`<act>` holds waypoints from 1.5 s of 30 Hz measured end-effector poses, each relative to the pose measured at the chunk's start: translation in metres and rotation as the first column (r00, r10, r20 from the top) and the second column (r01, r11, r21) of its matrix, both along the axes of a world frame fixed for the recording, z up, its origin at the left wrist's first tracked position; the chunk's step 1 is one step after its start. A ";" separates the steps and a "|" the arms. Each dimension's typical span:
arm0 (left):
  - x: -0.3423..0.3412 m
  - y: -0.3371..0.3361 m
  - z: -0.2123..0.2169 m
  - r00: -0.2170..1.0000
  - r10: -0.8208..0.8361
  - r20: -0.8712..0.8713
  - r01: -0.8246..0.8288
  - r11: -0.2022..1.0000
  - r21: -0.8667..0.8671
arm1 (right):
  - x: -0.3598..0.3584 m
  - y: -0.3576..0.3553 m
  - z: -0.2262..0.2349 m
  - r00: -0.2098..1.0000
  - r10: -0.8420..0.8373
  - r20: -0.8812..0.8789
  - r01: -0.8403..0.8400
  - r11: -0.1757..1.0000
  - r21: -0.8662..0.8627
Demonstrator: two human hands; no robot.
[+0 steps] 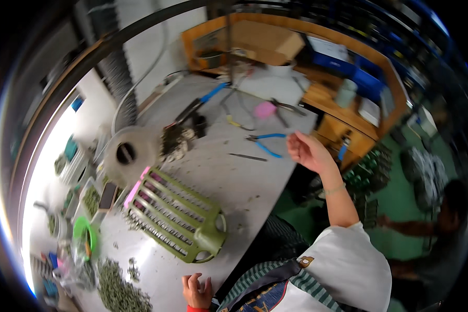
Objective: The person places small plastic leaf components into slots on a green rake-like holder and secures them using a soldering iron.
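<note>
My right hand (309, 151) hangs beside the table's right edge, its fingers loosely curled with no object visible in them. Nearest to it are blue-handled pliers (270, 137), lying spread on the table, and a thin dark pointed tool (248, 157). My left hand (196, 290) is at the near table edge, fingers bent and apart, thumb up, holding nothing; a red cuff shows at its wrist. Between the hands lies an olive-green slatted frame (174, 213) with rows of small metal parts showing between its slats. A pink piece (136, 188) sits at its far-left end.
Behind the frame stands a pale round hood (132, 153) on a ribbed duct. A grey-green heap of small parts (117, 286), a bright green bowl (85, 232) and a phone (107, 196) lie left. Farther back are a blue-handled tool (213, 93) and a cardboard box (265, 41). Another person (437, 234) is at right.
</note>
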State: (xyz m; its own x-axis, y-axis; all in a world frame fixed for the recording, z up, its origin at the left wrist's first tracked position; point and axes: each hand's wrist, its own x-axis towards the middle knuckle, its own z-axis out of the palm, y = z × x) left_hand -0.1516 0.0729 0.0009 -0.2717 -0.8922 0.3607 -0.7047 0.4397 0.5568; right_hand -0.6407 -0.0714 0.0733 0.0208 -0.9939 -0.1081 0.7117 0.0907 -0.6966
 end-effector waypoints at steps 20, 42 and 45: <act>0.017 -0.017 -0.103 0.938 -0.339 -0.078 0.348 0.907 0.238 | -0.054 0.270 -0.153 0.486 -0.646 0.588 0.604 0.735 0.308; -0.008 -0.016 -0.073 0.908 -0.352 -0.229 0.380 0.921 0.090 | -0.028 0.258 -0.176 0.481 -0.625 0.615 0.537 0.764 0.357; -0.013 -0.011 -0.067 0.902 -0.320 -0.291 0.372 0.916 0.147 | -0.029 0.256 -0.182 0.484 -0.637 0.601 0.543 0.756 0.365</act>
State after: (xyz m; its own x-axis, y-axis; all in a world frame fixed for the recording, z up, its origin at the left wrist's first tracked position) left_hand -0.1643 0.0618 -0.0661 -0.4981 -0.8176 0.2890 -0.3496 0.4943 0.7959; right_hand -0.6698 0.1851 -0.1089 -0.4555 -0.7813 -0.4267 0.8716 -0.4890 -0.0350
